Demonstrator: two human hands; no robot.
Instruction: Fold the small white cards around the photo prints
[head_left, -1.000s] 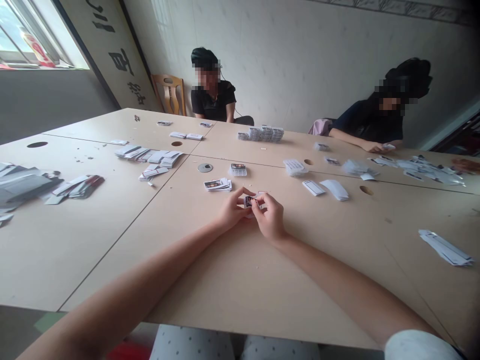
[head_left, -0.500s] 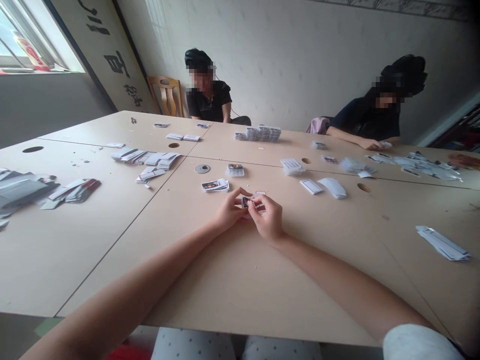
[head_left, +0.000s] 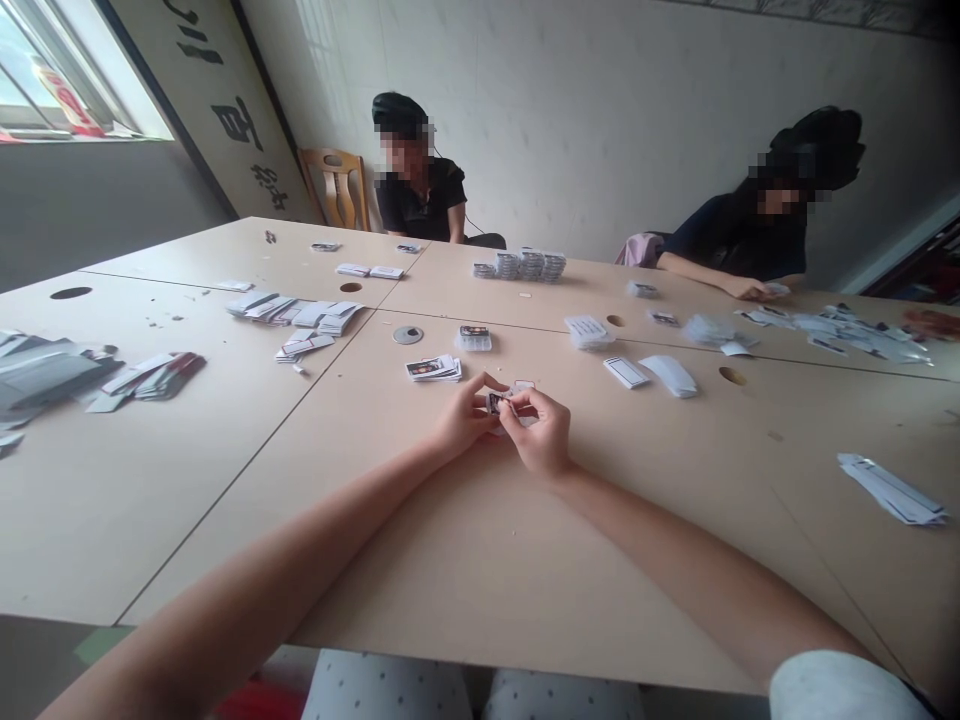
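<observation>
At the middle of the table, my left hand point(head_left: 466, 418) is closed around a small box with a dark printed front point(head_left: 494, 402). My right hand point(head_left: 543, 432) pinches the same box from the other side, thumb and fingertips on its face. Fingers cover much of it, so whether a separate card lies in the pinch cannot be seen. Just beyond my left hand lies a pile of printed cards point(head_left: 433, 369). Behind that stands a clear plastic box with a dark card on top point(head_left: 474, 340). A white card with a red border point(head_left: 523, 385) shows behind my right fingers.
Clear plastic boxes point(head_left: 588, 332) and white card strips point(head_left: 669, 376) lie right of centre. Stacked filled boxes point(head_left: 529, 264) stand at the back. Paper piles point(head_left: 52, 375) spread on the left. Two people point(head_left: 420, 195) sit across the table point(head_left: 420, 560); one person's hand point(head_left: 752, 288) holds something small.
Both hands stay on the small box, with only a slight shift of the right fingers on its face. The whole view has moved slightly.
</observation>
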